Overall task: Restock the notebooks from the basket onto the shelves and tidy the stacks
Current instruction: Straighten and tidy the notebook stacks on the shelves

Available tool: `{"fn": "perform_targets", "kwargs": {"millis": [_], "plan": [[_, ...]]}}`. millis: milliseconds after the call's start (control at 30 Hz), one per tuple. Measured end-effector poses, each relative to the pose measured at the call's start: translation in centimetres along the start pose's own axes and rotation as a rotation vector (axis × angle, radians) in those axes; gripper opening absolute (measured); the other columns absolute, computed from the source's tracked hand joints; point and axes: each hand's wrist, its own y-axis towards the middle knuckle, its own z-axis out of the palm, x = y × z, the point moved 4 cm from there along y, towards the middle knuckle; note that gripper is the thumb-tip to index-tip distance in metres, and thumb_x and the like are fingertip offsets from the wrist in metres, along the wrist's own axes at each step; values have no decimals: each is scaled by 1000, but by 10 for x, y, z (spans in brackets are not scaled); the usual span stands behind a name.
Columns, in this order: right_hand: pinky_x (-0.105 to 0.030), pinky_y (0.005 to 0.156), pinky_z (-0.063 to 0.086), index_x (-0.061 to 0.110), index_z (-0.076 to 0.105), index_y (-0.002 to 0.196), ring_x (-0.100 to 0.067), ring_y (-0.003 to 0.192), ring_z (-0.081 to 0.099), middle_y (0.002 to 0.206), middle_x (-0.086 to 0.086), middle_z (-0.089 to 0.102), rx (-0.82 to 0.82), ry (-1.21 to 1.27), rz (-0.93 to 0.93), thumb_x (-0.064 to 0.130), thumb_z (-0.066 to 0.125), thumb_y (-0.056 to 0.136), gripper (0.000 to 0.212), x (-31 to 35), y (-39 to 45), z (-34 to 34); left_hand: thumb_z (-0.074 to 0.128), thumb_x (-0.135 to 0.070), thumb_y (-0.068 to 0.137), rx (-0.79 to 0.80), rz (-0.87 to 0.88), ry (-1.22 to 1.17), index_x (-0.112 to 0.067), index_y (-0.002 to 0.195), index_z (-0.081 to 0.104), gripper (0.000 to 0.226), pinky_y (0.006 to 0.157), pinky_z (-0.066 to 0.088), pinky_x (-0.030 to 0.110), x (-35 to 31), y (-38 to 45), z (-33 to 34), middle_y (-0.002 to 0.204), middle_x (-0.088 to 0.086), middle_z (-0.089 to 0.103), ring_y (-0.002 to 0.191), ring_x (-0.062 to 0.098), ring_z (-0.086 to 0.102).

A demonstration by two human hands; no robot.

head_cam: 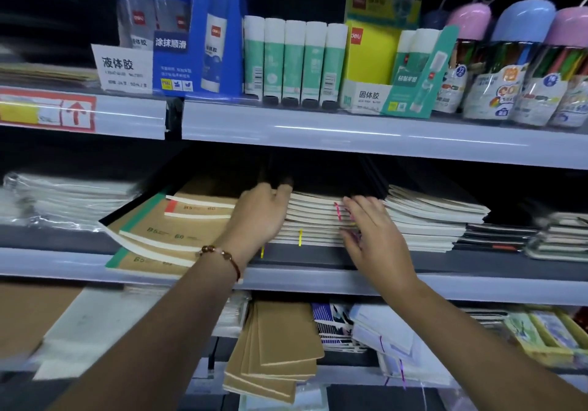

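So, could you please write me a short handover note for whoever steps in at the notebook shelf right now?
Left hand: curled over the left end and top of the middle stack of white-edged notebooks with coloured ribbon markers on the middle shelf.
Right hand: open, fingers straight against the front edges of that stack.
Leaning pile of brown kraft-cover notebooks with green spines sits to its left, uneven. Fanned brown kraft notebooks on the lower shelf hang over the edge.
Done: middle stack is loaded and nearly squared.
Left: square it, straighten both kraft piles. The basket is out of view.
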Motion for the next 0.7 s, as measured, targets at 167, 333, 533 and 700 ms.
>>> {"fn": "perform_targets", "kwargs": {"millis": [167, 333, 533, 700], "plan": [[-37, 118, 29, 6, 46, 145, -29, 143, 31, 146, -7, 46, -14, 106, 65, 17, 67, 91, 59, 8, -5, 4, 52, -46, 96, -116, 91, -82, -17, 146, 36, 60, 91, 51, 39, 18, -38, 15, 121, 4, 66, 110, 25, 61], [-40, 115, 33, 6, 51, 141, -24, 140, 37, 143, -7, 49, -32, 249, 176, 22, 59, 86, 58, 14, -2, -2, 55, -26, 99, -139, -140, -466, -22, 157, 23, 66, 94, 40, 15, 5, -46, 23, 145, -7, 49, 125, 16, 55], [1, 105, 13, 10, 51, 142, -13, 139, 33, 147, -5, 47, 22, 318, 230, 10, 62, 89, 54, 22, -2, -11, 59, -29, 83, 11, -77, -635, -32, 155, 28, 79, 93, 48, 20, 21, -40, 20, 146, -16, 48, 109, 1, 59], [-1, 85, 37, 22, 54, 137, -9, 115, 56, 138, 3, 52, -277, 707, 664, 6, 58, 93, 47, 6, -19, -21, 59, -33, 93, -14, 75, -200, -24, 157, 19, 75, 84, 54, 29, 8, -44, -4, 146, -6, 50, 103, 9, 65]]}}
